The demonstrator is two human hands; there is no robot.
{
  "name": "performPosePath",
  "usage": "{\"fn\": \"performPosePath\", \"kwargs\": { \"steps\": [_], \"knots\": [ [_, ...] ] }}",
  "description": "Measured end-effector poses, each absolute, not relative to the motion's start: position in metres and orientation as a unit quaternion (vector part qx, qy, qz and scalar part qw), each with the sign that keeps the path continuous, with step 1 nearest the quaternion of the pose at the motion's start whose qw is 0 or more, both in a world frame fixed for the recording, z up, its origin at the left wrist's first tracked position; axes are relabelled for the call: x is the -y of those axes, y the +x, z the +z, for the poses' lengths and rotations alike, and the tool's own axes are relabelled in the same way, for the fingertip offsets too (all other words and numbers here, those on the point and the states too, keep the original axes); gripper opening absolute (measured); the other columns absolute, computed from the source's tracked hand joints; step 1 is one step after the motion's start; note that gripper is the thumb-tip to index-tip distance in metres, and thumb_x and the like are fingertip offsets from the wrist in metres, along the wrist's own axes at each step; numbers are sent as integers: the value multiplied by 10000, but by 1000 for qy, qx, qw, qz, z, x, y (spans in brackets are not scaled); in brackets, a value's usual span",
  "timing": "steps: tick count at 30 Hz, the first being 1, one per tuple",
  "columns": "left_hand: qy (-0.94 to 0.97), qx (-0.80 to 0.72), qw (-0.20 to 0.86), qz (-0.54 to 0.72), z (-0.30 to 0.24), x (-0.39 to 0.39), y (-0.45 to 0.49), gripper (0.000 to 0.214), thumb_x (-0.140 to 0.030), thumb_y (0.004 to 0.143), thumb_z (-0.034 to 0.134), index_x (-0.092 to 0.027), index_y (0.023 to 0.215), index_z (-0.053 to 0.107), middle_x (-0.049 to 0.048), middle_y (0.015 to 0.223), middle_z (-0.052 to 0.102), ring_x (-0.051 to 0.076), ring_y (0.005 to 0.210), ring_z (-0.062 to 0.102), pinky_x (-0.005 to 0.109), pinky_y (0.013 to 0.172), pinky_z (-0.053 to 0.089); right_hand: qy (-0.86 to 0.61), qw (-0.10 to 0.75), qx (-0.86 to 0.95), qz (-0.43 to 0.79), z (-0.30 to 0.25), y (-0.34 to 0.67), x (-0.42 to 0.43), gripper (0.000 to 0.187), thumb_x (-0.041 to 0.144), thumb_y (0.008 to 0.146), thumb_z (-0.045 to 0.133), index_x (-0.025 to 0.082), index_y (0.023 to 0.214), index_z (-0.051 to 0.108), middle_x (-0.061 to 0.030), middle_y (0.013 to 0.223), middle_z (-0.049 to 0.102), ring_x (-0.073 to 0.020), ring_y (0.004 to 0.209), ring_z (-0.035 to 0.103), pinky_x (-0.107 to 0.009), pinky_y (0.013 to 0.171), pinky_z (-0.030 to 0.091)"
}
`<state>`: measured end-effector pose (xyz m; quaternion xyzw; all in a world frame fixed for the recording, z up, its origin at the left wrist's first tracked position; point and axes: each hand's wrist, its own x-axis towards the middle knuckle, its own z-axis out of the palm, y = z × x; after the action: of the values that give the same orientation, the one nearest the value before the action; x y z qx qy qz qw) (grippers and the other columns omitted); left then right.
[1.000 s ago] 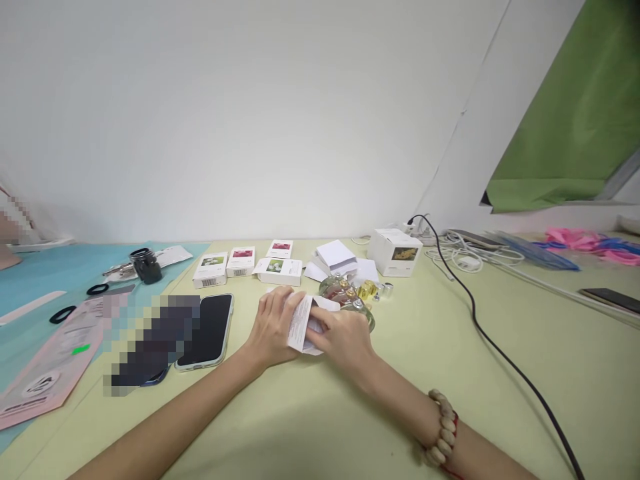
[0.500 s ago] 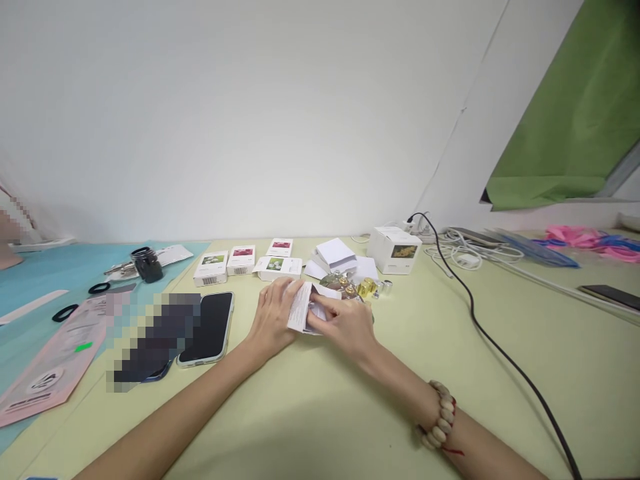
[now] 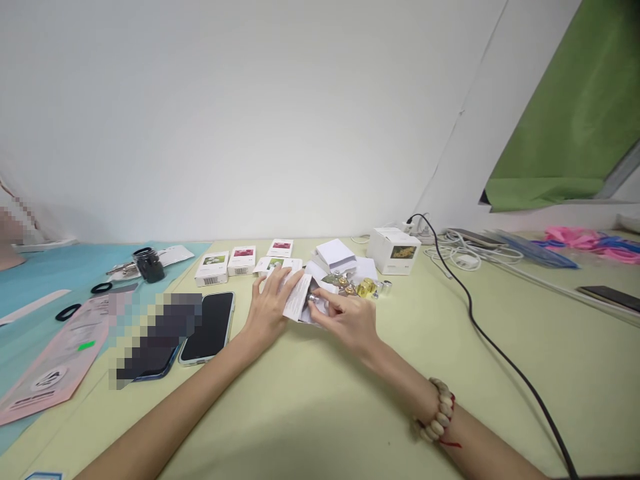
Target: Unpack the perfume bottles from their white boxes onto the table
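Observation:
My left hand (image 3: pixel 270 303) is wrapped round a small white carton (image 3: pixel 299 298) with printed text on its side. The carton lies tilted, its open end and loose flaps towards my right hand (image 3: pixel 347 323). Thumb and forefinger of that hand pinch a small silver cap (image 3: pixel 313 298) at the carton's mouth. Whether a bottle is under the cap is hidden inside. Just behind lie several small glass bottles with gold necks (image 3: pixel 345 283), yellow shiny caps (image 3: pixel 367 287) and silver caps (image 3: pixel 385 287).
White cartons with flower pictures (image 3: pixel 212 268) line the back, left of stacked white card pieces (image 3: pixel 336 255). A larger white box (image 3: pixel 394 251) stands by the wall. Left are a phone (image 3: pixel 209 328) and a dark jar (image 3: pixel 149 265). A black cable (image 3: pixel 493 341) crosses the right side.
The carton has tipped and shifted slightly left and back with my left hand. My right fingers have drawn partly out of its opening, and the silver cap now shows between them.

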<state>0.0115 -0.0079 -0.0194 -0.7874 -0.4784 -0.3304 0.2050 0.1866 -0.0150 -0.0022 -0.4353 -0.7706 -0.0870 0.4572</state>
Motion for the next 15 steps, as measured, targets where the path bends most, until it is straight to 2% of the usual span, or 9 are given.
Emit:
{"fn": "performPosePath", "kwargs": {
  "steps": [9, 15],
  "knots": [
    [-794, 452, 270, -303, -8, 6, 1, 453, -272, 867, 422, -216, 1314, 376, 129, 1247, 515, 242, 1206, 429, 390, 995, 195, -393, 498, 770, -74, -4, 188, 12, 182, 279, 746, 554, 179, 753, 705, 64, 383, 463, -55, 390, 413, -179, 458, 329],
    [-826, 440, 248, -252, -2, 6, -6, 712, -303, 737, 618, -199, 1356, 282, 141, 1248, 493, 250, 1192, 427, 374, 992, 211, -382, 506, 773, -23, -4, 188, 13, 202, 284, 765, 551, 156, 796, 704, 59, 391, 485, -60, 391, 429, -183, 474, 372]
  ]
}}
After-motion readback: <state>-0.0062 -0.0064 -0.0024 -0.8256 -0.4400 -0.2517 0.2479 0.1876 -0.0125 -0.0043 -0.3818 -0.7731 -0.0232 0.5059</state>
